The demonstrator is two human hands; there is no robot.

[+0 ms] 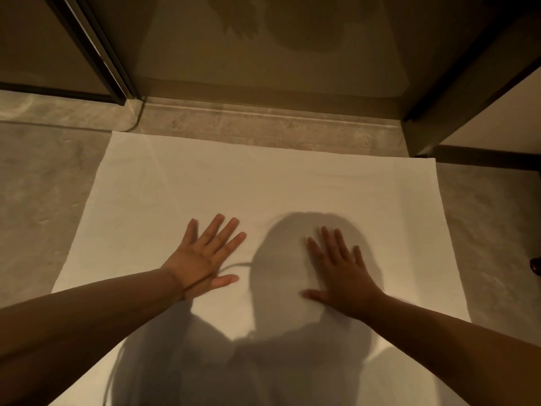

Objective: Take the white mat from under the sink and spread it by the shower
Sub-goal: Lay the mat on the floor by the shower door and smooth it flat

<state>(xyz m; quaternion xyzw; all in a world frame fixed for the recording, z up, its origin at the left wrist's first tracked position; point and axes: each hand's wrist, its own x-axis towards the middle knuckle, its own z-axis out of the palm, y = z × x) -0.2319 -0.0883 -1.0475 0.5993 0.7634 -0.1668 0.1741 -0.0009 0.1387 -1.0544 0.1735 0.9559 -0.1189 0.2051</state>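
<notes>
Now one white mat [175,186] lies flat on the grey stone floor [44,200], spread out wide. Its far edge runs just beside the low stone step [263,121] of the shower. Its near edge goes out of view at the bottom. At the far left, one dark door frame [96,51] stands on the step, close to the mat's far left corner. Behind the step is the shower floor [263,54], dim and brown.

Two bare hands are on the mat, one on each side of its middle. The left hand [202,259] lies flat, palm down, with all five fingers straight and spread apart. It holds nothing; it only presses on the cloth. Next comes one big grey shadow [278,288] of the person, which falls over the middle and the near part of the mat. The right hand [342,273] lies inside that shadow. It is also flat and palm down, with its five fingers spread, gripping nothing. The two hands are apart from each other.

Farther right, a second dark frame [468,74] stands near the mat's far right corner. At the right edge of the floor sits one small dark round thing [535,265]; what it is cannot be told.
</notes>
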